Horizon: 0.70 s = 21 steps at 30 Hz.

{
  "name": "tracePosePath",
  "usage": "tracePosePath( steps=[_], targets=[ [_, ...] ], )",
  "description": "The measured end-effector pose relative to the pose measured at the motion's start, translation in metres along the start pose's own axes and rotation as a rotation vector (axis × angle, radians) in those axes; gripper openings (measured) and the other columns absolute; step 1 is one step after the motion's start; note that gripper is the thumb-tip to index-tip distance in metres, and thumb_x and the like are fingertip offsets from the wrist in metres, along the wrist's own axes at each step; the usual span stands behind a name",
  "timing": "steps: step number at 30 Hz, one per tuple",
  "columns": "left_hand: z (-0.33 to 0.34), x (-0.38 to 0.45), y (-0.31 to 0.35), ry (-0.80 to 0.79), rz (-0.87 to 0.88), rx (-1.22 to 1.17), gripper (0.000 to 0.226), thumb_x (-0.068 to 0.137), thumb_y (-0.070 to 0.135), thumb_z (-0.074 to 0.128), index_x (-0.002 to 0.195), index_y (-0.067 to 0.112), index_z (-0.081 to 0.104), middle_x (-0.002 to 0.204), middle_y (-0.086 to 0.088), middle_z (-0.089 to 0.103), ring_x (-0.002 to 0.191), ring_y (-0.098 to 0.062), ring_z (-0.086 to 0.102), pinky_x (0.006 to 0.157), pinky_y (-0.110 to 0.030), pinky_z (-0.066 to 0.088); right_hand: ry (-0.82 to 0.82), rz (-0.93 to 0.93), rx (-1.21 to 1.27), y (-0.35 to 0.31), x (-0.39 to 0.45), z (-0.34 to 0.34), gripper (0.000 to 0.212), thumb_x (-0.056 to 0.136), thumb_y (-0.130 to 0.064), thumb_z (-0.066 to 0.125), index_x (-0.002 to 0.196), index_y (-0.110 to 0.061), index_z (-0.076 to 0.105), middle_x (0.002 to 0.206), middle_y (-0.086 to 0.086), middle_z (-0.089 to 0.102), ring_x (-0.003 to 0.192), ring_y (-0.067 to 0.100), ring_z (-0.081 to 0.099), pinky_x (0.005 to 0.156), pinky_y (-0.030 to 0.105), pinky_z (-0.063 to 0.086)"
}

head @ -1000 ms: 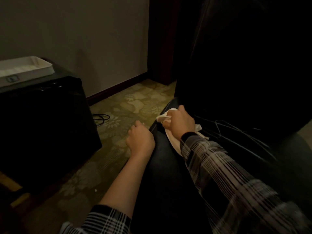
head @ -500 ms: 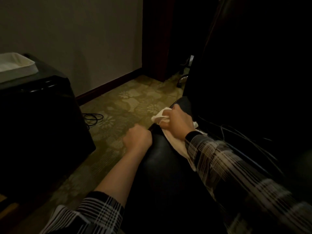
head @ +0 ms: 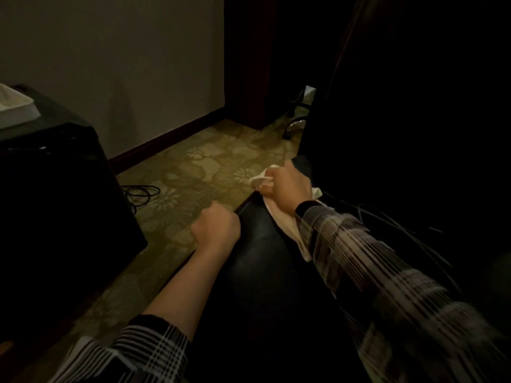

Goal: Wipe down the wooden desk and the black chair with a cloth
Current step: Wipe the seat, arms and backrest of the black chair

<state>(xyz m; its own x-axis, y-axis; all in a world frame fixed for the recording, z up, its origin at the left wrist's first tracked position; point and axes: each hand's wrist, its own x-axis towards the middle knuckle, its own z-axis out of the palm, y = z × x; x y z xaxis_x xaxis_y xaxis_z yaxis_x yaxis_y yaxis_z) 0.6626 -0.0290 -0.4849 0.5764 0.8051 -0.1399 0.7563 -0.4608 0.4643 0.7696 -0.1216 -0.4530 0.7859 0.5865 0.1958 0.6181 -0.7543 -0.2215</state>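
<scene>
The black chair's seat (head: 262,272) fills the lower middle, and its dark backrest (head: 401,134) rises on the right. My right hand (head: 287,186) grips a bunched white cloth (head: 284,225) and presses it on the seat's far left corner; the rest of the cloth trails back under my plaid sleeve. My left hand (head: 215,228) is curled in a fist round the seat's left edge, nearer to me. The wooden desk is not in sight.
A black cabinet (head: 55,203) stands at the left with a white tray (head: 13,106) on top. A black cable (head: 141,192) lies on the patterned carpet (head: 193,167) beside it. A chrome chair leg (head: 296,125) shows near the dark wall panel.
My view has swung to the right, so the cabinet and tray slid left. My right hand with the cloth moved slightly along the seat's far edge. My left hand stayed on the seat edge.
</scene>
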Motion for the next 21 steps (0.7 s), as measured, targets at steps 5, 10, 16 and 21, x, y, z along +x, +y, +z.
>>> tracePosePath(
  steps=[5, 10, 16, 21],
  targets=[
    [0.007, 0.003, -0.004, 0.035, -0.005, 0.006, 0.025, 0.096, 0.022, 0.041, 0.115, 0.01, 0.052, 0.108, -0.013, 0.06, 0.096, -0.027, 0.059, 0.083, -0.036, 0.048, 0.071, 0.182, -0.077, -0.001, 0.034, 0.006, 0.032, 0.09, -0.035, 0.061, 0.111, -0.012, 0.062, 0.122, 0.012, 0.047, 0.109, 0.032, 0.053, 0.084, 0.039, 0.045],
    [0.003, -0.006, -0.004, 0.063, -0.021, 0.03, 0.026, 0.094, 0.018, 0.04, 0.115, 0.01, 0.054, 0.114, -0.014, 0.06, 0.104, -0.031, 0.057, 0.08, -0.035, 0.042, 0.015, 0.016, -0.007, -0.027, -0.002, 0.013, 0.029, 0.087, -0.035, 0.064, 0.109, -0.016, 0.063, 0.12, 0.01, 0.048, 0.105, 0.029, 0.055, 0.082, 0.038, 0.046],
    [0.003, -0.021, -0.015, 0.099, -0.021, 0.048, 0.03, 0.095, 0.019, 0.037, 0.121, 0.011, 0.051, 0.114, -0.013, 0.061, 0.103, -0.029, 0.059, 0.076, -0.034, 0.041, 0.044, 0.054, 0.015, -0.012, 0.01, 0.01, 0.032, 0.085, -0.038, 0.065, 0.108, -0.016, 0.065, 0.116, 0.01, 0.052, 0.102, 0.03, 0.058, 0.077, 0.034, 0.045],
    [0.001, -0.03, -0.017, 0.107, -0.011, -0.04, 0.029, 0.096, 0.02, 0.037, 0.122, 0.013, 0.048, 0.11, -0.012, 0.062, 0.098, -0.029, 0.06, 0.079, -0.036, 0.045, 0.07, 0.098, -0.015, -0.02, -0.004, 0.006, 0.03, 0.088, -0.032, 0.065, 0.112, -0.014, 0.062, 0.12, 0.012, 0.046, 0.106, 0.031, 0.054, 0.085, 0.039, 0.048]
  ],
)
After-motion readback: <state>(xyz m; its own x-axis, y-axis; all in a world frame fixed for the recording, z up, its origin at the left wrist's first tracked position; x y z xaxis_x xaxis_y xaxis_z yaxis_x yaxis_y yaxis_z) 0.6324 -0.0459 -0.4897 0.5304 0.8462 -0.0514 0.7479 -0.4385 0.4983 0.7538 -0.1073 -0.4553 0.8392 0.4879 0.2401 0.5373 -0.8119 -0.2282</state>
